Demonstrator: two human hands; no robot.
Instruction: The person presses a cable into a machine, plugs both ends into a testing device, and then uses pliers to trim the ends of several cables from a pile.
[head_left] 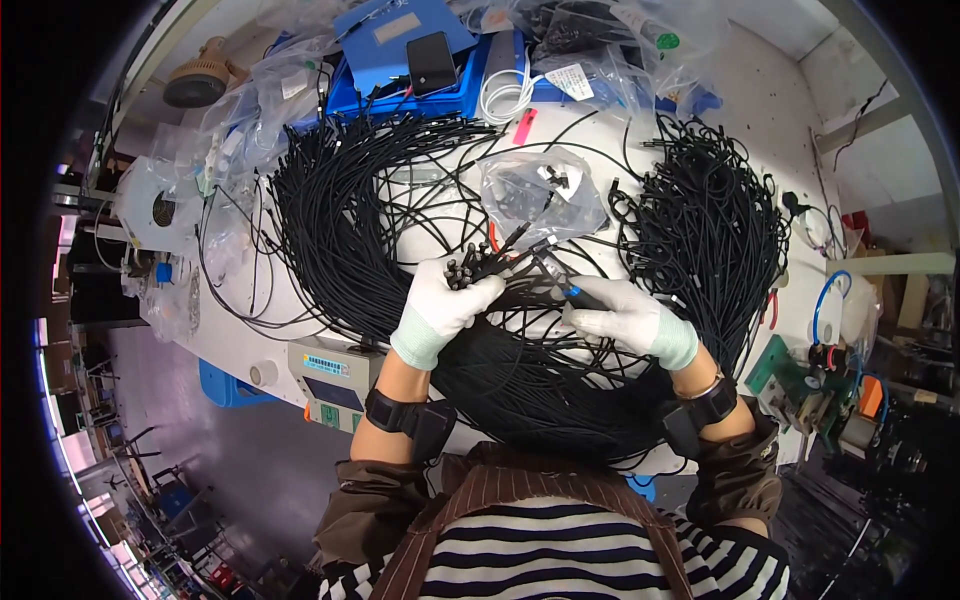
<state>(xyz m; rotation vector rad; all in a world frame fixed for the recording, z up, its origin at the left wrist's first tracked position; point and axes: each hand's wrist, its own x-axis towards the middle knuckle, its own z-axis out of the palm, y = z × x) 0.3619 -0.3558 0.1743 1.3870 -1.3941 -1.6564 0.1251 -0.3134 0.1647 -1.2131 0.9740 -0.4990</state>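
Observation:
My left hand (441, 306), in a white glove with a green cuff, is closed round a bunch of black cable ends (484, 264), their connector tips pointing away from me. My right hand (629, 318), gloved the same way, grips a dark hand tool with a blue mark (578, 293). The tool's front end is among the cables beside the bunch, so its exact kind cannot be made out. Under both hands, a thick curved bundle of black cables (330, 230) sweeps round from the far left toward my body. Beyond my hands lies a clear plastic bag (545, 190) with small dark pieces.
A second heap of black cables (705, 225) lies at the right. At the back, a black phone (432, 63) rests on blue trays, near a coiled white cable (507, 96). A grey meter box (333, 381) stands at the front left edge; a green fixture (768, 364) is at right.

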